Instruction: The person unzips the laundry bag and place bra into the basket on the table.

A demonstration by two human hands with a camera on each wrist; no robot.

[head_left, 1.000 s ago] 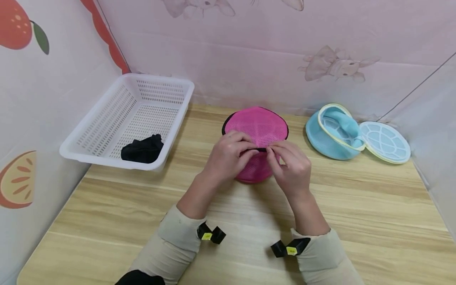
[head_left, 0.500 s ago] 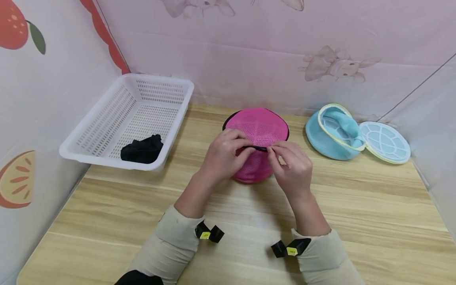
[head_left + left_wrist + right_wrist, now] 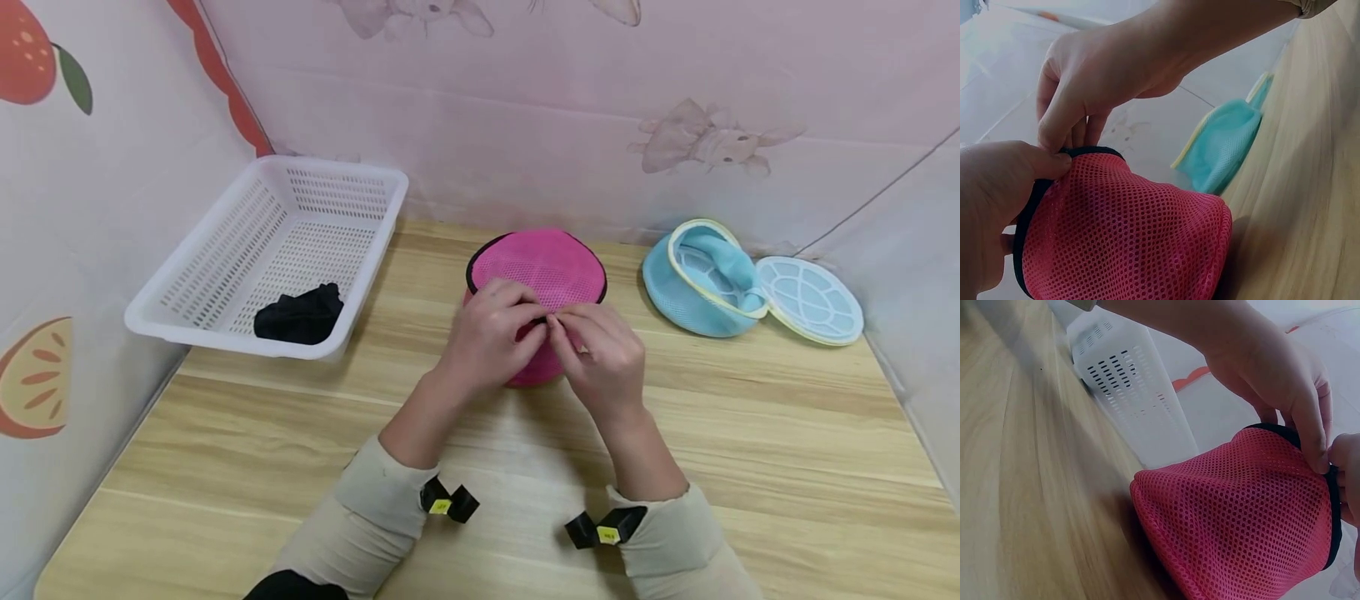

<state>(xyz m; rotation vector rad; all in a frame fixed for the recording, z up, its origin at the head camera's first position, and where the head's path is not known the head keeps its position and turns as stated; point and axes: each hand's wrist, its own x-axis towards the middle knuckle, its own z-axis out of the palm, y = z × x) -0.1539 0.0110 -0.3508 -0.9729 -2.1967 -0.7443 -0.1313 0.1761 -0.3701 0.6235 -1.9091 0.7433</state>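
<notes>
A pink mesh laundry bag (image 3: 547, 267) with black edging stands mid-table, its round pink top facing up. At its near rim, my left hand (image 3: 491, 333) and right hand (image 3: 603, 358) pinch the black edging with thumbs and forefingers, their fingertips meeting. In the left wrist view, the left hand (image 3: 991, 194) is nearest the camera and the right hand (image 3: 1097, 75) reaches in from above, over the mesh side (image 3: 1122, 231). From the right wrist, the left hand (image 3: 1272, 369) is seen gripping the black edge (image 3: 1279, 430). Fingers hide the exact spot on the edging.
A white perforated basket (image 3: 367, 279) stands at the left back, with a crumpled black cloth (image 3: 300, 315) inside. At the right back lies a light blue mesh bag (image 3: 675, 292) with yellow trim, its round lid (image 3: 813, 300) flipped open. A pink printed wall backdrop (image 3: 525, 125) borders the wooden table (image 3: 300, 467).
The hands have drawn together at the bag's rim, the left shifting right and the right shifting left. The strip of black edging that showed between them is now mostly covered by fingertips.
</notes>
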